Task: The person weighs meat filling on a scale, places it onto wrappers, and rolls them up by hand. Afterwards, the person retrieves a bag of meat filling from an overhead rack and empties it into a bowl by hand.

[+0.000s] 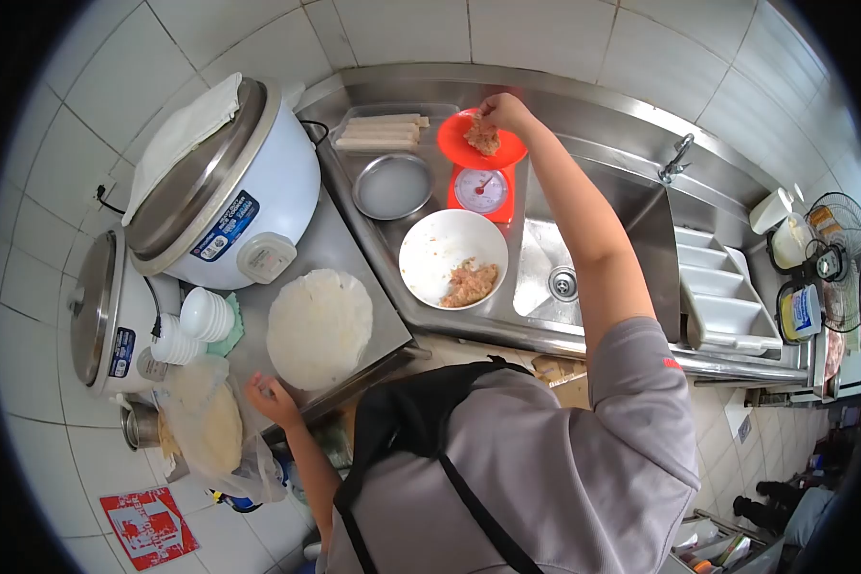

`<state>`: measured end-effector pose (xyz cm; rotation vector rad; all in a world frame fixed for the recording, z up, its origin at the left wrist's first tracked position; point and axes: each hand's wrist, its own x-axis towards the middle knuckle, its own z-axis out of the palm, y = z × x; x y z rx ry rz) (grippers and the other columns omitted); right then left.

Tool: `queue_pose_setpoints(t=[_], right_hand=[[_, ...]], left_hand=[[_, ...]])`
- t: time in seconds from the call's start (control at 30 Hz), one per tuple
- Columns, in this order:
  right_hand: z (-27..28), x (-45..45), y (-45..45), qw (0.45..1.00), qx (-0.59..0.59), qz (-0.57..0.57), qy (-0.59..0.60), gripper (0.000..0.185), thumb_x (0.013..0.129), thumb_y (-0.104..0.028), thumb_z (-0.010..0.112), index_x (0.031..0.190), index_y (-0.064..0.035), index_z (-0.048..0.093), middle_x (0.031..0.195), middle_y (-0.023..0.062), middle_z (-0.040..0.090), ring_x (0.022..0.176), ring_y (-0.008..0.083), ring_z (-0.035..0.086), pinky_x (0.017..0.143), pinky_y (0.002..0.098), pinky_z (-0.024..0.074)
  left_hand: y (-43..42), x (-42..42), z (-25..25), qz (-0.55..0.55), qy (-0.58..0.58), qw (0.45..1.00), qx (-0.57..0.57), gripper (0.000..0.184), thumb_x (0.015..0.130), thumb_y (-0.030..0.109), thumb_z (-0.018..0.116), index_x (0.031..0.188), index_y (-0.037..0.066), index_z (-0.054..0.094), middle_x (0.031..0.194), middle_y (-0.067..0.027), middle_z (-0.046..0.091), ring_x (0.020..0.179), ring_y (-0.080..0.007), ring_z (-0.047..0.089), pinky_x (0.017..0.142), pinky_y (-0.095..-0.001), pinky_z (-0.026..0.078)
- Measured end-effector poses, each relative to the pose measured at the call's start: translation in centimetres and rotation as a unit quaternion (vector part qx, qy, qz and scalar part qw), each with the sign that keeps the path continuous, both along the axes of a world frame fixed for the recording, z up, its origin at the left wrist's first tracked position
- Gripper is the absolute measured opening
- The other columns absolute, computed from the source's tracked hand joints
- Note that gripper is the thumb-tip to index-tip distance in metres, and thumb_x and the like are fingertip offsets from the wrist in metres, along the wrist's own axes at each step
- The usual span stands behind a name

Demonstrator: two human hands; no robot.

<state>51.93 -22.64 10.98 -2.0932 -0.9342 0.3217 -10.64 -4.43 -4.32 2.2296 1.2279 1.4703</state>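
Observation:
My right hand is closed on a clump of ground meat over the orange pan of a red dial scale. Whether the clump rests on the pan I cannot tell. In front of the scale, a white bowl holds more ground meat. My left hand hovers by the counter's near edge with loosely curled, parted fingers and nothing in them. Just beyond it lies a round stack of thin pale wrappers. A plastic bag with more pale sheets is to its left.
Rolled wrappers lie in a clear tray behind a metal bowl of cloudy liquid. Two large rice cookers and stacked white bowls stand left. Right are a sink, faucet, white divided tray and fan.

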Motion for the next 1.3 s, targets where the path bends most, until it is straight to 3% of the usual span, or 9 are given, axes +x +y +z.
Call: queue_pose_setpoints(t=[0.17,0.47,0.67,0.77,0.9,1.0,1.07,1.17,1.3], right_hand=[[-0.3,-0.3,-0.4,0.98,-0.042,-0.033,-0.19,0.015,0.071,-0.007,0.064,0.084,0.0004,0.061,0.078,0.0079,0.062,0.069,0.0175,0.062,0.061,0.0286,0.0492],[1.0,-1.6,-0.7,0.999,-0.005,-0.005,-0.041,0.022,0.072,-0.013,0.067,0.089,-0.0002,0.06,0.08,0.0086,0.062,0.075,0.0183,0.062,0.066,0.0299,0.048],[1.2,-1.5,-0.6,0.995,-0.026,-0.011,-0.097,0.021,0.072,-0.012,0.064,0.091,-0.0024,0.062,0.085,0.0105,0.064,0.075,0.0201,0.062,0.067,0.0307,0.048],[2.6,-3.6,-1.2,0.973,0.06,-0.003,-0.223,0.022,0.071,-0.015,0.064,0.091,-0.0051,0.065,0.086,0.0113,0.066,0.077,0.0251,0.063,0.07,0.0354,0.0487],[1.1,-12.0,-1.9,0.952,-0.088,0.236,-0.172,0.02,0.071,-0.01,0.06,0.089,-0.0054,0.066,0.084,0.0111,0.066,0.078,0.0227,0.062,0.07,0.0343,0.0471],[-6.5,-15.8,-1.4,0.861,-0.221,0.449,-0.085,0.02,0.07,-0.015,0.064,0.087,-0.0032,0.067,0.085,0.0116,0.066,0.079,0.0226,0.062,0.071,0.034,0.0463],[-10.1,-18.5,-2.0,0.872,-0.338,0.31,-0.172,0.025,0.071,-0.024,0.064,0.082,-0.0014,0.067,0.084,0.0161,0.065,0.081,0.0294,0.062,0.073,0.0382,0.0472],[-12.5,-20.4,-1.0,0.913,-0.312,0.24,-0.107,0.029,0.072,-0.027,0.064,0.082,0.0001,0.066,0.084,0.0182,0.064,0.082,0.0319,0.062,0.075,0.0396,0.0473],[-11.2,-23.4,-0.6,0.872,-0.343,0.306,-0.17,0.024,0.068,-0.019,0.067,0.082,0.0009,0.067,0.085,0.0188,0.064,0.082,0.0307,0.063,0.073,0.0378,0.0491]], left_hand=[[-0.9,0.5,0.8,0.018,-0.005,0.999,-0.027,0.022,0.081,0.01,0.052,0.1,-0.001,0.051,0.097,-0.0113,0.054,0.082,-0.0223,0.049,0.065,-0.0312,0.041],[-0.7,0.6,0.6,0.009,-0.007,1.0,-0.003,0.023,0.081,0.01,0.053,0.101,0.0,0.051,0.096,-0.0104,0.055,0.076,-0.0203,0.048,0.064,-0.0305,0.041],[-0.6,0.7,0.7,0.015,-0.004,1.0,-0.007,0.022,0.08,0.009,0.053,0.1,0.0,0.051,0.095,-0.0107,0.055,0.076,-0.0205,0.048,0.065,-0.0308,0.041],[0.3,0.2,-0.1,0.012,0.008,0.999,0.034,0.021,0.08,0.008,0.052,0.098,-0.001,0.05,0.094,-0.0112,0.055,0.075,-0.021,0.048,0.065,-0.0312,0.041],[0.2,0.0,-0.3,0.02,0.007,0.999,0.031,0.019,0.079,0.005,0.051,0.096,-0.002,0.05,0.092,-0.0121,0.056,0.075,-0.0219,0.049,0.065,-0.0315,0.041],[-0.6,0.7,0.6,0.023,-0.013,0.999,0.019,0.018,0.078,0.005,0.051,0.094,-0.002,0.051,0.091,-0.0123,0.056,0.075,-0.022,0.05,0.063,-0.0307,0.041],[-0.2,0.2,-0.1,0.026,-0.007,1.0,0.0,0.02,0.079,0.006,0.052,0.097,-0.001,0.052,0.092,-0.0104,0.056,0.076,-0.0199,0.049,0.066,-0.0295,0.041],[0.0,-0.1,-0.2,0.017,-0.019,1.0,-0.017,0.021,0.08,0.008,0.054,0.099,0.0,0.053,0.093,-0.0089,0.055,0.077,-0.0183,0.049,0.067,-0.0284,0.04],[-0.4,0.3,0.2,0.013,-0.032,0.999,-0.033,0.022,0.08,0.008,0.054,0.1,0.0,0.053,0.093,-0.0081,0.055,0.077,-0.0181,0.049,0.066,-0.0278,0.04]])
